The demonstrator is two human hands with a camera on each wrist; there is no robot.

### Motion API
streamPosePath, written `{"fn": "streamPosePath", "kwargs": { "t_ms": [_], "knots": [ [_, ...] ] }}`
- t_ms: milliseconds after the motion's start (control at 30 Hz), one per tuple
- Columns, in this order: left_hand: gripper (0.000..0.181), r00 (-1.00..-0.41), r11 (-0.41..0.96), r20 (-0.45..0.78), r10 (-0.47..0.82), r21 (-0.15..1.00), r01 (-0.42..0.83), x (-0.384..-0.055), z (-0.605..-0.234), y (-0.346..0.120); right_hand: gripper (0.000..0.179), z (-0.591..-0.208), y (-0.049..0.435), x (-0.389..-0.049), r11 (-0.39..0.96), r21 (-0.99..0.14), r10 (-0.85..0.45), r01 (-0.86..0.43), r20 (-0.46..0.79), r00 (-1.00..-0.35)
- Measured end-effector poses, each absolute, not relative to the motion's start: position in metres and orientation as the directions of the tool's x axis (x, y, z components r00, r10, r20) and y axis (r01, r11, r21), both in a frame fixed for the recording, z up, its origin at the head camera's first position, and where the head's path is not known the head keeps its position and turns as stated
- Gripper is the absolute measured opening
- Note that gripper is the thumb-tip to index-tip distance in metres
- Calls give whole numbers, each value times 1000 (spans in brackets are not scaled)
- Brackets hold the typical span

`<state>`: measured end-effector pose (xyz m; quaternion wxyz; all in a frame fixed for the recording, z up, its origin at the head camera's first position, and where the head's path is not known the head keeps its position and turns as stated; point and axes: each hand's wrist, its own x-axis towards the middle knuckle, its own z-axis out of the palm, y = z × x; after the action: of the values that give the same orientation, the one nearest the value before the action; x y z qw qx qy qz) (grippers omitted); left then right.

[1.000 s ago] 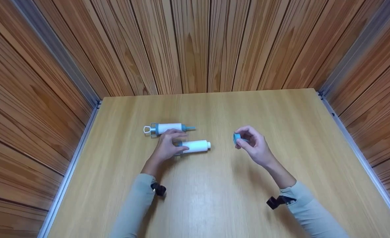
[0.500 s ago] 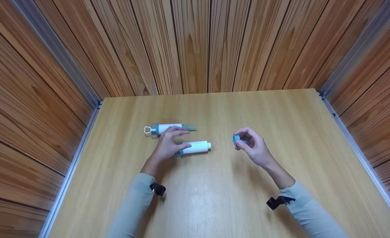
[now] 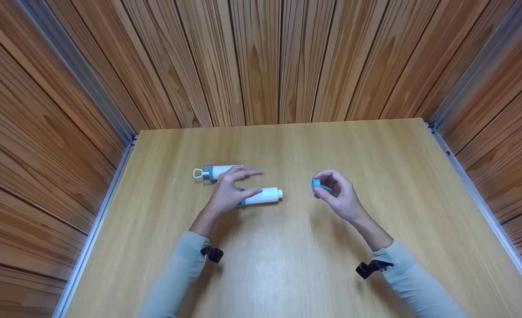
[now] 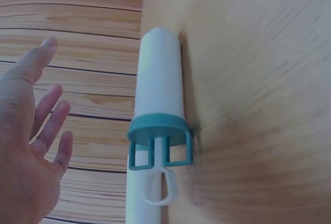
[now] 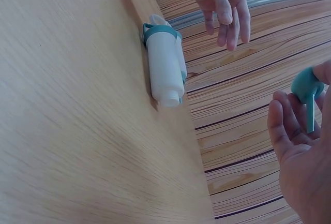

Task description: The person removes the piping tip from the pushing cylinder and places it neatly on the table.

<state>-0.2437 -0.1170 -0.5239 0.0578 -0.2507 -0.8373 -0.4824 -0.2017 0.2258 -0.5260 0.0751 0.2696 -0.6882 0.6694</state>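
Observation:
In the head view my left hand (image 3: 226,193), fingers spread, hovers over two syringe-like white tubes lying on their sides. The nearer tube (image 3: 264,195) points its bare white neck to the right; its teal collar and ring handle (image 4: 161,188) show in the left wrist view, where my hand is apart from it. Partly hidden by my fingers, the farther tube (image 3: 222,171) has a ring handle at its left. Off to the right, my right hand (image 3: 341,194) pinches a teal nozzle cap (image 5: 305,85) with a thin spout, above the table.
Both tubes lie on a light wooden table (image 3: 287,256). Wood-plank walls (image 3: 261,62) enclose it at the back and both sides, with grey metal rails (image 3: 477,194) along the side edges.
My left hand has lifted off the nearer tube and shifted slightly right, its fingers straighter. The right hand stays nearly in place, turning the nozzle cap a little.

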Motion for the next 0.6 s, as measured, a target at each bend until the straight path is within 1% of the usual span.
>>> {"fn": "streamPosePath", "kwargs": {
  "t_ms": [300,400,600],
  "knots": [
    [45,-864,394,352,360,782,483,-237,-513,-106,33,-529,225,-205,-22,-861,-289,-508,492,-821],
    [46,-859,390,361,363,779,492,-235,-510,-102,38,-530,224,-205,-1,-861,-292,-509,487,-823],
    [45,-846,379,382,373,769,514,-233,-508,-95,38,-531,220,-205,32,-863,-284,-504,476,-832]
  ]
}}
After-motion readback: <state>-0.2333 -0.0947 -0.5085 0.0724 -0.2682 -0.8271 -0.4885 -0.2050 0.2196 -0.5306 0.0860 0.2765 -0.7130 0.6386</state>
